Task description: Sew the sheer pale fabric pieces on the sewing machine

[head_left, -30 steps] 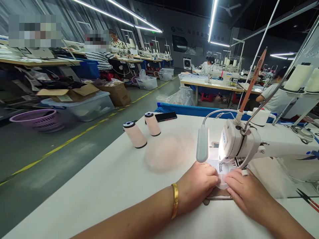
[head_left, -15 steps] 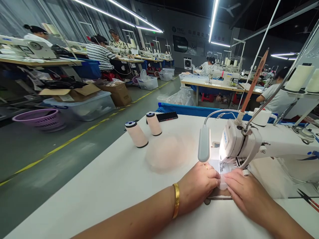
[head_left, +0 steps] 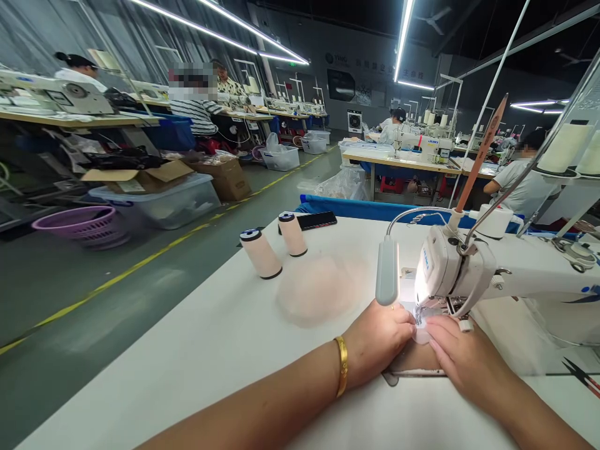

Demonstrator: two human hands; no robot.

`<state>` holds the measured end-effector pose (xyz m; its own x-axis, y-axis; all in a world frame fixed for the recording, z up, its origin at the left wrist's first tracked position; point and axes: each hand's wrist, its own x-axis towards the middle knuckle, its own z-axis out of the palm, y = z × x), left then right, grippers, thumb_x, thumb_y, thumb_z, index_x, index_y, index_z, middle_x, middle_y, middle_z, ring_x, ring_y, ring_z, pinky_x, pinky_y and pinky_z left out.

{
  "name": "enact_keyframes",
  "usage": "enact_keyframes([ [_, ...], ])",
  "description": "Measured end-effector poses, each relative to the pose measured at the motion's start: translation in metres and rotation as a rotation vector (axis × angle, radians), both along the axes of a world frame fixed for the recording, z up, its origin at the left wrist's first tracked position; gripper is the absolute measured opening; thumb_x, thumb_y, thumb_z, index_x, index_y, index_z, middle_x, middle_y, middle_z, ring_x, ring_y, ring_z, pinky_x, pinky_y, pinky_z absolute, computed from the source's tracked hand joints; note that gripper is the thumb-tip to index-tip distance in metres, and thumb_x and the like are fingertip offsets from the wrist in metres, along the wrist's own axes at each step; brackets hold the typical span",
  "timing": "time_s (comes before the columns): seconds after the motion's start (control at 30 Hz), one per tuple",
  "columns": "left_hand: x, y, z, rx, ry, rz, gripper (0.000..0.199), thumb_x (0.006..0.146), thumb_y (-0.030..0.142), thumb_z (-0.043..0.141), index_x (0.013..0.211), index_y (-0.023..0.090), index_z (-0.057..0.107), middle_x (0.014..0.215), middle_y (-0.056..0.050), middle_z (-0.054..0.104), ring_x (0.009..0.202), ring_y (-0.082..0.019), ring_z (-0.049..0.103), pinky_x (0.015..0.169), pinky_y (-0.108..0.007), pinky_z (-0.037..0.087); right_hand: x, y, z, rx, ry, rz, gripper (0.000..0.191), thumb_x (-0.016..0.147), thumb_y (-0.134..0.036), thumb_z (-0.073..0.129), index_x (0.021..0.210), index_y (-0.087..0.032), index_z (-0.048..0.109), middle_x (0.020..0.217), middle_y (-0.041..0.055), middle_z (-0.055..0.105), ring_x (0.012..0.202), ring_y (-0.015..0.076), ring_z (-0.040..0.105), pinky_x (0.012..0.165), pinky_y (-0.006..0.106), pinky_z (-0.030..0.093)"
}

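Grasping, with fingers of both the left bare hand (head_left: 377,339) and right bare hand (head_left: 469,359), a small thin whitish fabric piece (head_left: 422,337); set at the sewing end of a white metal sewing machine (head_left: 435,269); seemingly mid-stitch; too small to tell done from left.

Single head-worn view, facing forward and down, close above the white table (head_left: 210,350) (floor (head_left: 154,294) at left)

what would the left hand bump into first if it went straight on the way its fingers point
Probably the presser foot, just ahead of the left hand; depth is unclear, though, and the right hand, close by, might come first.
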<state>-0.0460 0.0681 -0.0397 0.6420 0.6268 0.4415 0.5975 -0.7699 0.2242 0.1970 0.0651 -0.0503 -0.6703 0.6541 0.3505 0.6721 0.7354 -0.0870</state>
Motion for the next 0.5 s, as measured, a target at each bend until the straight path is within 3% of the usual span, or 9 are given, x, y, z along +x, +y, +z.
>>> enact_keyframes([
  [0.3, 0.000, 0.004, -0.001, -0.046, -0.025, 0.027, 0.029, 0.101, 0.015, 0.045, 0.094, 0.020, 0.072, 0.098, -0.005, 0.075, 0.091, -0.021, 0.065, 0.094, -0.036, 0.047, 0.002, 0.004, -0.004, 0.053, 0.028, -0.018, 0.038, 0.101, -0.014, 0.046, 0.131, -0.025, 0.066, 0.116, 0.0114, 0.075, 0.104, 0.0275, 0.071, 0.088, 0.041, 0.058],
  [0.43, -0.001, 0.004, 0.006, -0.076, 0.038, 0.120, 0.011, 0.097, 0.025, 0.061, 0.104, 0.019, 0.067, 0.109, -0.008, 0.072, 0.098, -0.025, 0.065, 0.093, -0.041, 0.049, 0.003, 0.002, -0.004, 0.023, 0.042, -0.025, 0.035, 0.103, -0.015, 0.045, 0.130, -0.023, 0.065, 0.119, 0.0134, 0.074, 0.104, 0.0284, 0.071, 0.083, 0.041, 0.060],
  [0.5, 0.000, 0.001, 0.013, -0.081, 0.106, 0.190, 0.022, 0.093, 0.034, 0.069, 0.107, 0.019, 0.065, 0.111, -0.009, 0.069, 0.097, -0.028, 0.063, 0.089, -0.043, 0.050, 0.003, 0.000, -0.002, 0.010, 0.055, -0.015, 0.036, 0.103, -0.014, 0.042, 0.131, -0.022, 0.063, 0.122, 0.0143, 0.073, 0.104, 0.0287, 0.072, 0.082, 0.042, 0.061],
])
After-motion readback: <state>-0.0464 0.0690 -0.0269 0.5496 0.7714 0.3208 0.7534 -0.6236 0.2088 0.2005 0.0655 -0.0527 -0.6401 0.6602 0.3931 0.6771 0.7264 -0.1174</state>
